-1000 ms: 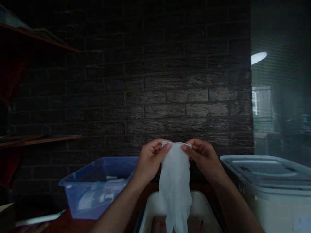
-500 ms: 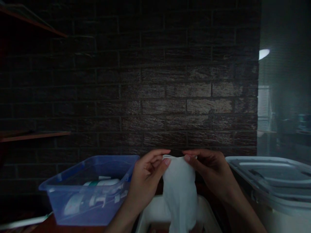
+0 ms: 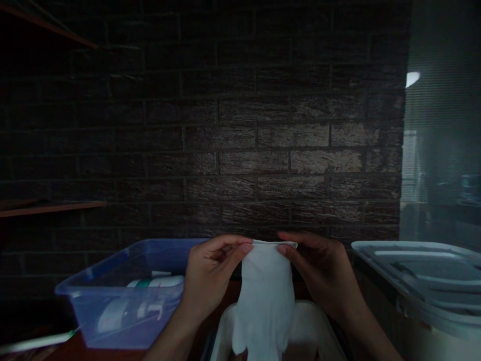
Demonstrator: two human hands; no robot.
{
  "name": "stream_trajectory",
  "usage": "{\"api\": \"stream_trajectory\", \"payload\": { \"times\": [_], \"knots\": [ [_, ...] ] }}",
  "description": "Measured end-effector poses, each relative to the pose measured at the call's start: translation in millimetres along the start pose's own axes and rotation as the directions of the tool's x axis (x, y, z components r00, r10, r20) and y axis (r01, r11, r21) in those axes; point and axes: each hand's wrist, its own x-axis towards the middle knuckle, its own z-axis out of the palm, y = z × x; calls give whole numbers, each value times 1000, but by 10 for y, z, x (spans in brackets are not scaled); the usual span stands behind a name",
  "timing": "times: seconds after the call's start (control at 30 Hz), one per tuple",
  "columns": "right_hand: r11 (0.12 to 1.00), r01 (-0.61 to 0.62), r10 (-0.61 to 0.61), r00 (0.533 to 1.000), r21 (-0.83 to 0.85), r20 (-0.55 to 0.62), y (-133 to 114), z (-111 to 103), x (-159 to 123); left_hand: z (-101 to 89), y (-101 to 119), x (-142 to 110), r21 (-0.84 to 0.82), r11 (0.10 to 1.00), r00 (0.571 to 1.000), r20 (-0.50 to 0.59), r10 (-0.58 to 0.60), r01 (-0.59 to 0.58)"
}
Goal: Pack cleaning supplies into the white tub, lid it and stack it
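Observation:
A thin white disposable glove (image 3: 265,296) hangs with its cuff up in front of a dark brick wall. My left hand (image 3: 210,273) pinches the left side of the rolled cuff between thumb and fingers. My right hand (image 3: 323,271) pinches the right side of the cuff. The glove's fingers dangle down over a white tub (image 3: 319,331) at the bottom edge of the view.
A clear blue plastic bin (image 3: 116,296) with bottles and packets stands to the left. A lidded clear container (image 3: 424,281) stands to the right. Wooden shelves (image 3: 48,206) run along the left wall. A glass pane (image 3: 443,150) fills the right side.
Both hands and the glove have sunk lower in view and shifted slightly left as the camera tilted up and turned; the grip on the cuff is unchanged.

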Motion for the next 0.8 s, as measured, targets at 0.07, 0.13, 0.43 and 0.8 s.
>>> {"api": "stream_trajectory", "payload": {
  "times": [0.07, 0.13, 0.43, 0.8],
  "knots": [
    [997, 9, -10, 1000, -80, -5, 15, -5, 7, 12, -16, -2, 16, 1000, 1000, -29, 10, -10],
    [987, 5, -5, 1000, -160, 0, 8, -20, 10, 28, -33, 3, -7, 1000, 999, -35, -7, 7],
    [934, 60, -56, 998, -353, 21, -35, -60, -11, 52, -50, 27, -22, 995, 979, 183, -93, 98],
    [919, 34, 29, 988, -393, 154, -107, -47, -6, 58, -67, -4, 31, 998, 987, 150, -64, 60]
  ]
}}
